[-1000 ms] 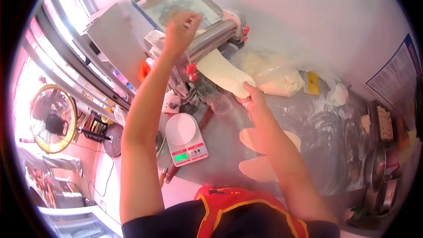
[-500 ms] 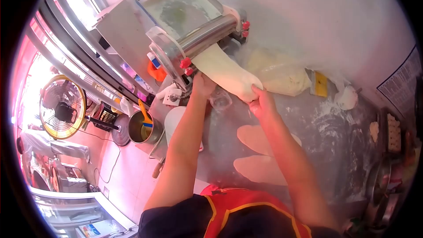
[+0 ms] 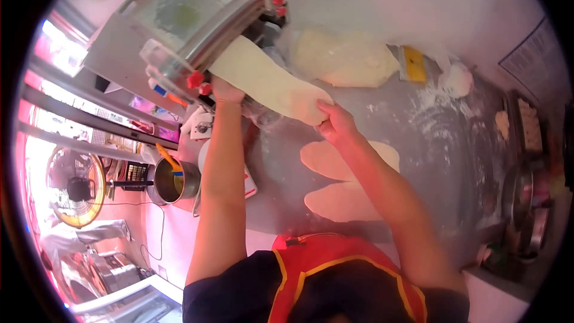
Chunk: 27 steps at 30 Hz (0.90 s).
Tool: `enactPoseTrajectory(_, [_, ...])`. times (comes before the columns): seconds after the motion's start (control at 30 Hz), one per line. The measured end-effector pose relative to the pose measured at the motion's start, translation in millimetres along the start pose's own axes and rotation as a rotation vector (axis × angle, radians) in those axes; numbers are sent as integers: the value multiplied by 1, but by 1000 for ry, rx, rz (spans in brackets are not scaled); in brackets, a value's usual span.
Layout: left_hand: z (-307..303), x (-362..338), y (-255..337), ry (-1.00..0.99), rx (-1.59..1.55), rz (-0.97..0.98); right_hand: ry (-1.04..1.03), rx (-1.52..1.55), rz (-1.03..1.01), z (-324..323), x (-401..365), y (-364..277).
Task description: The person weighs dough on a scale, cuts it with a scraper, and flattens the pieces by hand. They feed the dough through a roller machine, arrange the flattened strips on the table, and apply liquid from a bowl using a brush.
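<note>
A long sheet of dough (image 3: 263,84) comes out of the rollers of a dough sheeter (image 3: 227,27) at the upper left. Its free end is pinched between the thumb and fingers of my right hand (image 3: 337,122). Close to the rollers, my left hand (image 3: 227,92) is beneath the sheet's near edge, beside a red knob; its fingers are hidden by the dough. Below the sheet, two flat, elongated dough pieces lie on the grey worktop, an upper one (image 3: 323,160) and a lower one (image 3: 341,201). My right forearm partly covers both.
Behind the sheet lies a large dough mass (image 3: 344,60) under plastic, with a yellow packet (image 3: 413,64) beside it. Flour dusts the worktop (image 3: 430,143) at right. A metal pot (image 3: 186,180) with an orange-handled tool stands left. A fan (image 3: 76,186) is farther left.
The view has shifted, so the sheeter appears farther left and higher. More of the dough sheet stretches between the rollers and my right hand, which still grips its end.
</note>
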<state>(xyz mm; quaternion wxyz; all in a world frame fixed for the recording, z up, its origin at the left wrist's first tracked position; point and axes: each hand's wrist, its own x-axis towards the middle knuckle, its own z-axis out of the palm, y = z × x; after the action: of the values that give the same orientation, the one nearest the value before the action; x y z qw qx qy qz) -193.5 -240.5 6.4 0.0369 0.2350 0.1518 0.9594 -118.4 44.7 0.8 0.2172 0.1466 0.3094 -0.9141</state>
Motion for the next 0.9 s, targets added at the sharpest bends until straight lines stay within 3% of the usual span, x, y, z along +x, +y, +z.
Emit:
enactPoseTrajectory(0.07, [5, -4, -8, 178, 193, 93, 5, -20, 4, -18, 2, -9])
enactPoseTrajectory(0.13, [13, -8, -25, 137, 308, 105, 1, -47, 22, -39, 4, -18])
enactPoseTrajectory(0.23, [39, -23, -71, 178, 126, 67, 73, -156, 82, -73, 1, -58])
enactPoseTrajectory(0.3, [48, -34, -111, 295, -13, 39, 91, -214, 1, -116, 8, -84])
enactPoseTrajectory(0.33, [50, -39, -130, 383, -29, 32, 1, -499, -210, -192, 39, -94])
enactPoseTrajectory(0.4, [43, -57, -169, 645, 87, -152, 21, -680, -328, -243, 49, -108])
enactPoseTrajectory(0.47, [-1, -77, -205, 648, -88, -247, 248, -464, -145, -200, 1, -147])
enactPoseTrajectory(0.57, [-23, -99, -245, 671, -31, -258, 361, -565, -56, -266, 18, -146])
enactPoseTrajectory(0.67, [-48, -106, -239, 772, 27, -187, 589, -707, -94, -253, 18, -135])
enactPoseTrajectory(0.77, [-45, -100, -220, 741, 280, -190, 579, -1211, -249, -249, 28, -136])
enactPoseTrajectory(0.87, [-47, -94, -201, 1018, 498, -237, 482, -1772, -801, -224, 53, -119])
enactPoseTrajectory(0.9, [-46, -92, -195, 1063, 665, -257, 381, -1674, -668, -199, 61, -111])
